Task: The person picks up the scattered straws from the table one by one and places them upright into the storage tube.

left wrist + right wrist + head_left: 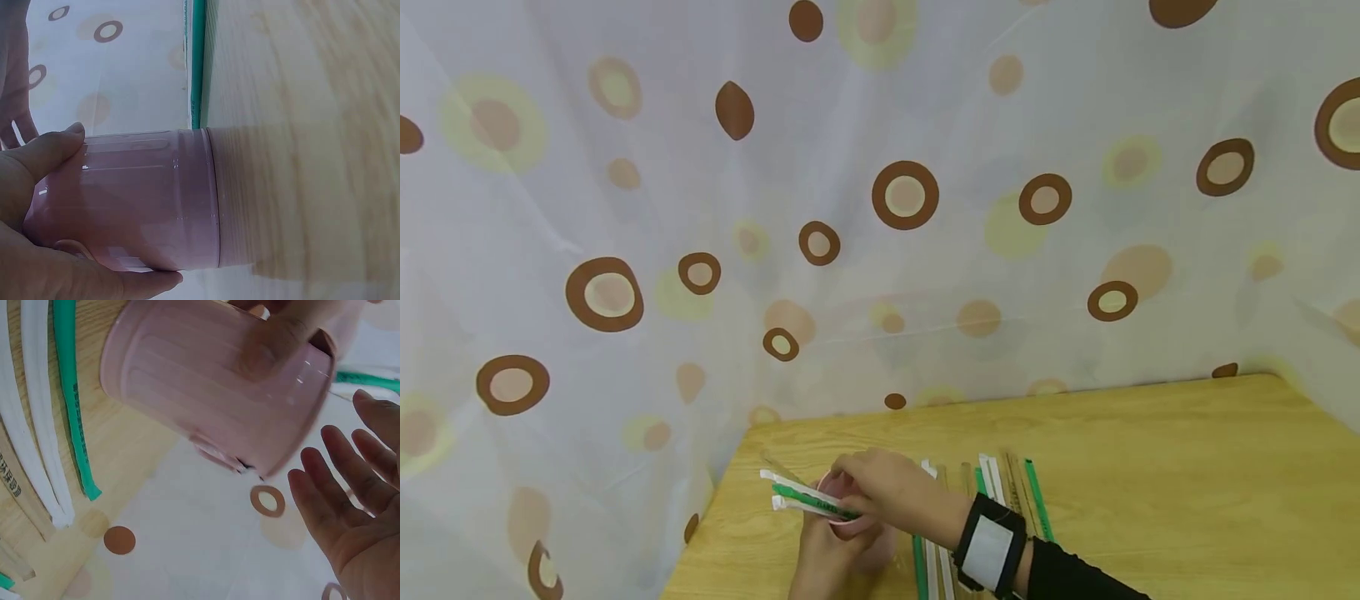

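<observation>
My left hand grips a pink plastic cup round its side, thumb and fingers on opposite walls. The cup stands on the wooden table, a small handle on its side. Wrapped drinking straws in white, green and brown slant out of its mouth to the left. Beside the rim is my right hand, fingers loosely extended and apart, with nothing seen between them. Whether it touches the straws cannot be told. The straws' lower ends are hidden inside the cup.
More wrapped straws, with a green one at the right end, lie in a row on the wooden table, right of the cup and partly under my right forearm. A curtain with brown circles hangs behind the table and along its left side.
</observation>
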`<state>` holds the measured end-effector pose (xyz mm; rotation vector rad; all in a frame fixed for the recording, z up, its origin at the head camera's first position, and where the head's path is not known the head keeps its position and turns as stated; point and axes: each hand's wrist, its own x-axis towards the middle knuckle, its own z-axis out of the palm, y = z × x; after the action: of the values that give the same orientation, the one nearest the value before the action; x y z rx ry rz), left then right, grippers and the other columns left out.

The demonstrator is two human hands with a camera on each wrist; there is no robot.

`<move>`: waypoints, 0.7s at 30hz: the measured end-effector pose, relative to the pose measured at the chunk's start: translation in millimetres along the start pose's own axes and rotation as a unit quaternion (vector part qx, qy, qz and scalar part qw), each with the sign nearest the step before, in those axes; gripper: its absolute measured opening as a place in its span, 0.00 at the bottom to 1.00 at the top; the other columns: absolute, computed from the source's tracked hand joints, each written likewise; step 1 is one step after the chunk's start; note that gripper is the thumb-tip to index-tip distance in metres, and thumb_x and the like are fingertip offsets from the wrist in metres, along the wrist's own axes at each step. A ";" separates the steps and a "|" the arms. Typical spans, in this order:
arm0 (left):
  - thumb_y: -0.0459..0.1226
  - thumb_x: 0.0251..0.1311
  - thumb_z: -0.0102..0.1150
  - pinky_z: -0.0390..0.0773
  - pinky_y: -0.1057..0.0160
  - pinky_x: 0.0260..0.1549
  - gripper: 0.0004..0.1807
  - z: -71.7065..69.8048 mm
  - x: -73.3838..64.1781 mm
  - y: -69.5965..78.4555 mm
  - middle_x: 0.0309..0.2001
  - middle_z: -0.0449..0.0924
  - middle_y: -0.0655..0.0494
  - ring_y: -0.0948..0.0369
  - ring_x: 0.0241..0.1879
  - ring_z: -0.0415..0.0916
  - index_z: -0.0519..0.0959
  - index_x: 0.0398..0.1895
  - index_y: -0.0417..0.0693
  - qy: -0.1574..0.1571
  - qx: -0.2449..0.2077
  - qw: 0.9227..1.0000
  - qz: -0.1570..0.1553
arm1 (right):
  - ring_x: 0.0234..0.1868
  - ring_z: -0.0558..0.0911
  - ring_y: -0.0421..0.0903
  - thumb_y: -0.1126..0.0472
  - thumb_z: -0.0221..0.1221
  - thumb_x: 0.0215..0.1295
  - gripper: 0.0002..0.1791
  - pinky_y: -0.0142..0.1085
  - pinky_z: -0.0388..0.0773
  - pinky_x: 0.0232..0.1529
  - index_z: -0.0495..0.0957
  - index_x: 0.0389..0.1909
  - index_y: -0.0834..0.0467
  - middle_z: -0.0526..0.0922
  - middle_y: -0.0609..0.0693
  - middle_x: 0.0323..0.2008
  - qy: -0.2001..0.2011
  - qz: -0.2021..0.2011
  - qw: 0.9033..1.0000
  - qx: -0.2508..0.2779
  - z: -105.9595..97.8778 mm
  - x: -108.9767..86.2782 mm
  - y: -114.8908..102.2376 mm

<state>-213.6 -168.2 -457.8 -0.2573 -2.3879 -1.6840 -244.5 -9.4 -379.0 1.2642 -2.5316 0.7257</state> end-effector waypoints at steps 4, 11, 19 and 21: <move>0.44 0.38 0.74 0.69 0.61 0.55 0.50 2.5 -1.0 0.4 0.61 0.66 0.51 0.57 0.58 0.67 0.57 0.65 0.50 0.026 0.021 0.999 0.000 | 0.43 0.77 0.37 0.52 0.57 0.62 0.17 0.27 0.73 0.41 0.73 0.51 0.51 0.79 0.43 0.42 0.034 0.024 0.999 0.015 -17.6 -12.7 3.7; 0.43 0.35 0.75 0.68 0.57 0.56 0.49 1.4 -2.2 -2.3 0.55 0.71 0.49 0.55 0.56 0.69 0.57 0.62 0.44 0.046 0.027 0.999 0.009 | 0.43 0.77 0.40 0.52 0.58 0.62 0.15 0.35 0.76 0.41 0.73 0.48 0.51 0.79 0.44 0.41 0.088 0.131 0.986 0.050 -39.8 -40.6 19.5; 0.45 0.35 0.75 0.68 0.55 0.56 0.50 5.4 -2.5 -2.7 0.54 0.71 0.47 0.54 0.55 0.69 0.58 0.62 0.43 0.055 0.046 0.997 -0.007 | 0.36 0.77 0.46 0.56 0.60 0.59 0.15 0.40 0.76 0.33 0.75 0.45 0.59 0.79 0.54 0.39 0.052 0.326 0.943 0.034 -56.3 -93.0 62.3; 0.45 0.35 0.75 0.68 0.54 0.56 0.50 5.2 -3.5 -2.4 0.54 0.71 0.47 0.53 0.55 0.69 0.58 0.62 0.43 0.055 0.049 0.997 -0.006 | 0.31 0.76 0.46 0.57 0.60 0.59 0.15 0.38 0.75 0.28 0.74 0.43 0.62 0.78 0.54 0.36 0.035 0.359 0.932 0.040 -56.5 -112.0 71.3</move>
<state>-211.2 -164.2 -462.7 -0.1308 -2.3867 -1.5390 -234.7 133.1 -399.4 0.2694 -2.9139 0.9850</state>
